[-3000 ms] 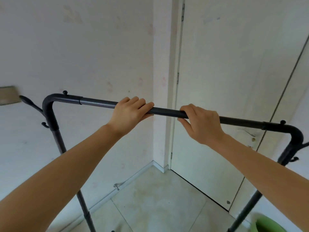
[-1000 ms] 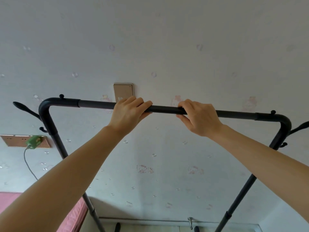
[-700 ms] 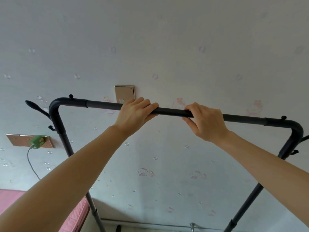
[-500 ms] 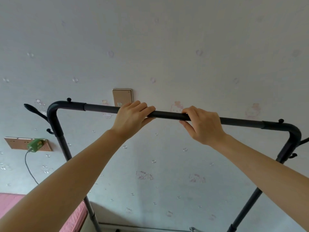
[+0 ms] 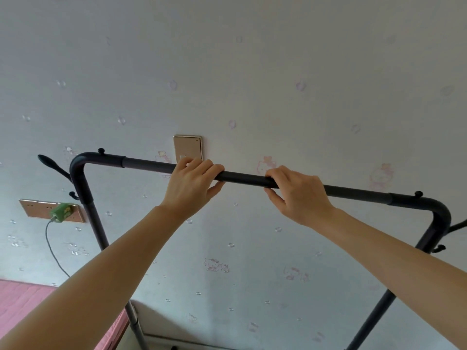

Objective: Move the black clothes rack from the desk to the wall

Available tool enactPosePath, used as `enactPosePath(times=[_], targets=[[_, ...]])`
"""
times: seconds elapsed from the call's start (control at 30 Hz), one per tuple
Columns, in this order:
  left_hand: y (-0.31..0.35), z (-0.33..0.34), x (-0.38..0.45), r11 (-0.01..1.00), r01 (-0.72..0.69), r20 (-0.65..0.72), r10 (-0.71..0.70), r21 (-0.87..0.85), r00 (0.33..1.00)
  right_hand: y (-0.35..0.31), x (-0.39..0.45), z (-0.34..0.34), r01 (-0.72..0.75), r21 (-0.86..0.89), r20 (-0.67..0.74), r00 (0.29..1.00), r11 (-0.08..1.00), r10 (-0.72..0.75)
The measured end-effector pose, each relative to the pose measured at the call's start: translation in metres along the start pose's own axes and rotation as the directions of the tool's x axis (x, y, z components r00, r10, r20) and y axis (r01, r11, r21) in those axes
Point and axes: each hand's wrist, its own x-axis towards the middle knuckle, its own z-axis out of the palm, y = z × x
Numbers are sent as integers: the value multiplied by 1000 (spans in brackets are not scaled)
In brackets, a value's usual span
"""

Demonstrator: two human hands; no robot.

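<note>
Swung round from the door corner since a few seconds back, so the patterned wall [image 5: 278,72] now fills my view and the black clothes rack [image 5: 242,178] sits right in front of it. Matte tube frame, rounded corners, side hooks; its feet are cut off below. My left hand [image 5: 193,184] and right hand [image 5: 299,195] are both wrapped tight round the top bar, half hiding the gold switch plate [image 5: 187,147].

Clothes rack [image 5: 149,164] swung from door corner to face wall [image 5: 278,59]
</note>
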Motion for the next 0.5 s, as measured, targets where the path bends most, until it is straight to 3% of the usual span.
enactPosePath(times=[0.2,0.37,0.5], targets=[[8,-14,1,996,84,123,-87,29,989,-6,-2,-14,-28,-34,86,996,999,31],[13,-35,4,988,150,300,-155,41,941,-16,-4,-38,-54,-64,203,977,997,66],[15,-58,-4,981,192,267,-187,6,945,-28,-14,-61,-129,-29,139,981,991,132]])
